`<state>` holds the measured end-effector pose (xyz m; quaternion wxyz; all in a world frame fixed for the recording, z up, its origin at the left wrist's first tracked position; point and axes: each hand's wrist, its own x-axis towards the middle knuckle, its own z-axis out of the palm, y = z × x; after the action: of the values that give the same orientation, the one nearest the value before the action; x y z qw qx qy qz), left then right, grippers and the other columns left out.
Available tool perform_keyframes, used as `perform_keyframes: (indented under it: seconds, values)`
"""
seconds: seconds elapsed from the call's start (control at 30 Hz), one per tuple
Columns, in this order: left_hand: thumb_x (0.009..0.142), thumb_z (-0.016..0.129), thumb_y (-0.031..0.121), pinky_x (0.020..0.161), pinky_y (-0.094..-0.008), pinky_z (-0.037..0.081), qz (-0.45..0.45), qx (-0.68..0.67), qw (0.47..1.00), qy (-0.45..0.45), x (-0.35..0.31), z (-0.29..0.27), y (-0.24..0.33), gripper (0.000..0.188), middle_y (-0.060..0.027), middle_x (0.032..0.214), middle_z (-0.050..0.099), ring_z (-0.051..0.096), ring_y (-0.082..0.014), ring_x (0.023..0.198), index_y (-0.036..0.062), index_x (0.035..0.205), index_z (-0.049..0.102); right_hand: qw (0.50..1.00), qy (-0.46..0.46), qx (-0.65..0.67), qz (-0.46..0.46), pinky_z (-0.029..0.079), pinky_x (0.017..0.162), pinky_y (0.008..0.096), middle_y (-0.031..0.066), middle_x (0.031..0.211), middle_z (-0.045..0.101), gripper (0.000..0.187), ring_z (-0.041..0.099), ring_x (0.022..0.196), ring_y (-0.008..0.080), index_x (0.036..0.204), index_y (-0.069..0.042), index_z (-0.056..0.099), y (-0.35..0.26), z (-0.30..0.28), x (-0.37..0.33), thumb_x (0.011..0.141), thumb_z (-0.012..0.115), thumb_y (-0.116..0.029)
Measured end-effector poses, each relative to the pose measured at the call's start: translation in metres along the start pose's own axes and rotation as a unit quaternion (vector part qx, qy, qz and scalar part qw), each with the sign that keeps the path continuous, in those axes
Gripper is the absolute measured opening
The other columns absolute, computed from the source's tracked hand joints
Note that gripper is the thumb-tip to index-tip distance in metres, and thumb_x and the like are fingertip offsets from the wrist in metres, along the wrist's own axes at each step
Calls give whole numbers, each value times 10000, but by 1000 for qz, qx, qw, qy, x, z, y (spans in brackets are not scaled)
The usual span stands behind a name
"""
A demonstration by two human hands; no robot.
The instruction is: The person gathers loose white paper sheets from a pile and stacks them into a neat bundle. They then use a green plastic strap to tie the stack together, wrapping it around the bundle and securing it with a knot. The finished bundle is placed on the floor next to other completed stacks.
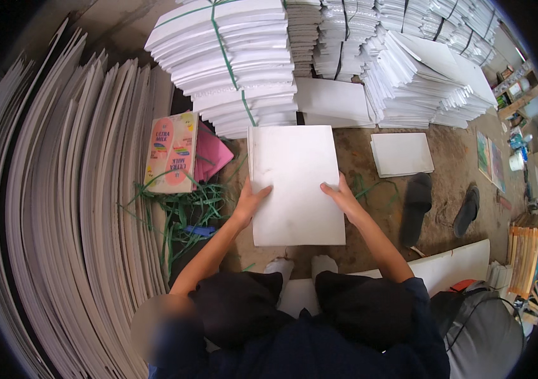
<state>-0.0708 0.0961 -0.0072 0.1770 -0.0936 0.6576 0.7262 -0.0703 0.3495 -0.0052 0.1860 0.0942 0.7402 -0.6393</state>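
Note:
Between my two hands is a stack of white boards [297, 189], held level above the floor in front of my knees. My left hand [251, 201] grips its left edge, thumb lying on the top face and fingers hidden underneath. On the opposite edge, my right hand [343, 197] holds it the same way. A few layers show at the upper left side of the stack, so how many boards it has I cannot tell. Just beyond stands a tall pile of white boards [244, 69] tied with green plastic strapping.
Tall grey-white sheets [79, 208] lean along the left. A printed carton piece [173, 151] lies by tangled green strapping [187, 215]. To the right are a small board stack [402, 154] and two dark slippers [416, 208]. More board piles [408, 82] fill the back; a grey bag [487, 335] sits lower right.

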Motion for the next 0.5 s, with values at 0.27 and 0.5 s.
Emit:
perform_keyframes:
  seconds: [0.27, 0.5]
  values:
    - [793, 532, 142, 1014, -338, 194, 293, 309, 903, 57, 60, 14, 78, 545, -166, 1276, 360, 286, -251, 1227, 13, 1265, 291, 922, 46, 383, -15, 272, 983, 355, 158, 1232, 388, 517, 363, 1157, 259, 1213, 21, 344, 14, -89, 102, 819, 546, -246]
    - [817, 489, 97, 995, -333, 228, 278, 214, 935, 46, 113, 31, 90, 451, -128, 1232, 414, 353, -218, 1183, 17, 1234, 338, 844, 203, 492, 65, 266, 978, 350, 159, 1187, 391, 404, 360, 1135, 276, 1116, 25, 402, 46, -84, 225, 788, 562, -149]
